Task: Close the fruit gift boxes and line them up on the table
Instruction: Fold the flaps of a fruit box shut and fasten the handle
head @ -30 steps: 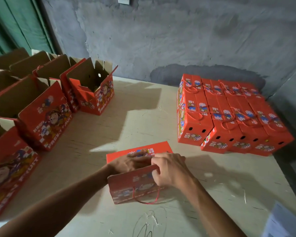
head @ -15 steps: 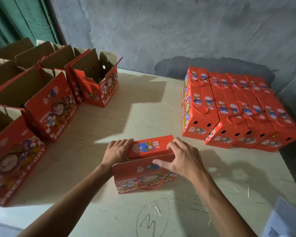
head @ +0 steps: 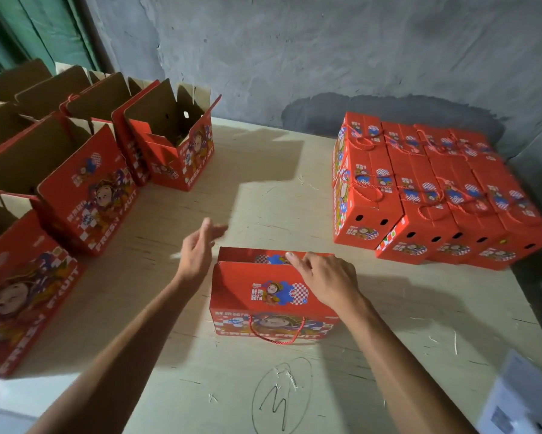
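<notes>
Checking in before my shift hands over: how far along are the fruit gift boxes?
Done: a block of closed boxes lined up at the table's far right. In hand: one box in front, flaps down, right hand pressing its top, left hand open beside it, not touching. Left: at least five open boxes along the left edge of the table, flaps up.

left hand (head: 197, 255) fingertips motion-blurred | open boxes (head: 22, 296) at table's left edge cut by frame | paper (head: 526, 399) at near-right corner cut, print unreadable
</notes>
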`<move>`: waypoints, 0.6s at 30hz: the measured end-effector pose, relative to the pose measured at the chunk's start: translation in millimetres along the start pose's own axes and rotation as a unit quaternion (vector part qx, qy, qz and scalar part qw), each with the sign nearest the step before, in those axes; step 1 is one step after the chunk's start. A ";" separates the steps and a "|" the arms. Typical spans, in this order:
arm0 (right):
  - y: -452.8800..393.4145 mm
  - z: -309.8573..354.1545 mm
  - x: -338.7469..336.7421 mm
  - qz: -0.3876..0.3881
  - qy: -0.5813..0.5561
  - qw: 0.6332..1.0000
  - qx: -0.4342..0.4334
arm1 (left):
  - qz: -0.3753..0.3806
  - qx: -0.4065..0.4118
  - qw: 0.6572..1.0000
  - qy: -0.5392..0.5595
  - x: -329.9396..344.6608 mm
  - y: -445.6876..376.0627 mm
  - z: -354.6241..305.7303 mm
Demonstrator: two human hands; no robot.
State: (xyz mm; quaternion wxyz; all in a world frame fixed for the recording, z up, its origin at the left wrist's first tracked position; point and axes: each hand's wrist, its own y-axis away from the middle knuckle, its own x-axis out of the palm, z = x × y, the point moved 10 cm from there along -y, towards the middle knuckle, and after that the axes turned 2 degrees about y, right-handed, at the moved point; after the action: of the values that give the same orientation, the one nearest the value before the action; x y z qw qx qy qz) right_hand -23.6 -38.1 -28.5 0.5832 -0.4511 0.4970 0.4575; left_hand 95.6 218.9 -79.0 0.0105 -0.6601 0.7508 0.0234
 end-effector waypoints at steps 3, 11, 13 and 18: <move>-3.1 7.2 6.5 -0.070 0.031 0.997 -0.005 | 0.003 0.093 0.989 -0.115 0.2 29.5 -33.7; 12.0 17.1 17.7 -0.155 -0.049 0.986 -0.033 | 0.210 0.317 0.761 -0.525 89.0 110.3 -13.6; 23.0 9.8 19.8 -0.170 -0.106 0.978 -0.055 | 0.195 0.321 0.766 -0.521 86.8 111.2 -8.2; 46.7 -9.3 30.2 -0.153 -0.100 0.980 -0.076 | 0.153 0.326 0.801 -0.478 84.1 104.7 -10.8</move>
State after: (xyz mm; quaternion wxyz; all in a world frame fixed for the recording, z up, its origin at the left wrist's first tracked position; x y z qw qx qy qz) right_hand -68.3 -36.5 -62.7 0.6574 -0.5166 0.3252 0.4419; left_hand -18.9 148.5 -70.0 0.5790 -0.3995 0.7047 0.0917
